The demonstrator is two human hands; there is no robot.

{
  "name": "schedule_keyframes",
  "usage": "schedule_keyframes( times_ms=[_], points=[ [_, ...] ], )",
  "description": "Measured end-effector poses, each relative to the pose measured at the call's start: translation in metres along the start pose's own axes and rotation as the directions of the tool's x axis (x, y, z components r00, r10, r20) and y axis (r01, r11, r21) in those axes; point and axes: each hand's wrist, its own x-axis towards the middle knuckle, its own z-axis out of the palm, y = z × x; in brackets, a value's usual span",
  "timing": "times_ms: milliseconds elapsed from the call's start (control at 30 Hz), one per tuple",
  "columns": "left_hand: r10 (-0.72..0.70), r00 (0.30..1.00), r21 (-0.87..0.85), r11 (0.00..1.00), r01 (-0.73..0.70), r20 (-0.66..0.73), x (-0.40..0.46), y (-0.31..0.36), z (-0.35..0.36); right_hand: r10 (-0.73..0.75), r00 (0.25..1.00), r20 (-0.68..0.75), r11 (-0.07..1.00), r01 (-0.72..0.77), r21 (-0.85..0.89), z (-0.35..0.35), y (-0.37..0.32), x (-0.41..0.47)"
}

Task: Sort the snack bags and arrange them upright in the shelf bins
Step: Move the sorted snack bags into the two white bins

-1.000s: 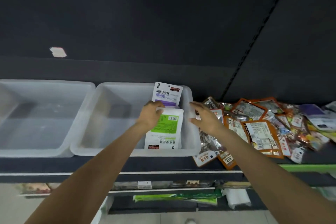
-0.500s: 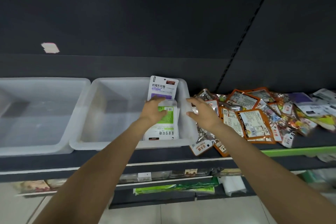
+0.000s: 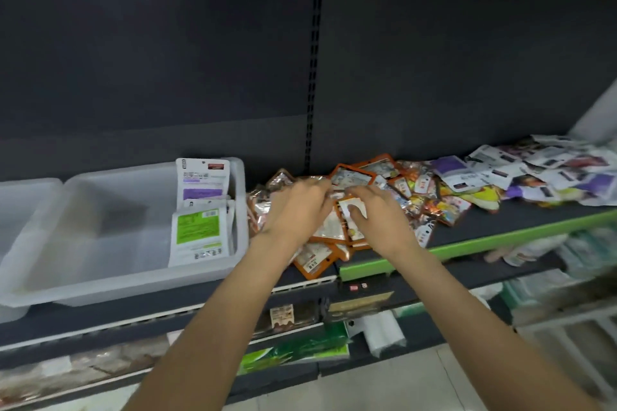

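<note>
Both hands lie on the loose snack pile [image 3: 417,190] on the shelf [image 3: 484,237]: right hand [image 3: 377,213] pinches an orange-edged bag [image 3: 350,210], while left hand [image 3: 297,207] rests on the pile, grip not discernible. Farther left, a green-label bag [image 3: 197,230] stands upright in the clear bin [image 3: 110,287], a purple-label bag [image 3: 202,182] behind it.

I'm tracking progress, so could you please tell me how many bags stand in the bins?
3, all at the right end of the right bin: green bag in front, purple bag behind, another between them, mostly hidden.
</note>
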Motion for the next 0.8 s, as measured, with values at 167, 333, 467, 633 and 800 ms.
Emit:
schedule_keyframes(
  times_ms=[167,333,467,633,800],
  points=[
    [-0.076,0.995,-0.193,0.977,0.086,0.061,0.019,0.097,0.044,0.123,0.992,0.026,0.992,-0.123,0.006,-0.064,0.101,-0.037],
    [-0.048,0.992,-0.323,0.943,0.082,0.113,0.044,0.187,0.087,0.236,0.970,0.063,0.972,-0.236,-0.001,-0.112,0.200,-0.062],
    [-0.014,0.988,-0.347,0.935,0.068,0.155,0.067,0.236,0.118,0.310,0.950,0.050,0.950,-0.311,0.028,-0.138,0.265,-0.064],
    [-0.001,0.993,-0.328,0.944,0.040,0.116,0.128,0.278,0.155,0.333,0.942,0.030,0.941,-0.334,0.045,-0.158,0.335,-0.043],
    [-0.026,0.996,-0.368,0.928,0.056,0.088,0.205,0.309,0.195,0.308,0.951,-0.006,0.951,-0.308,-0.003,-0.171,0.404,-0.001]
  ],
)
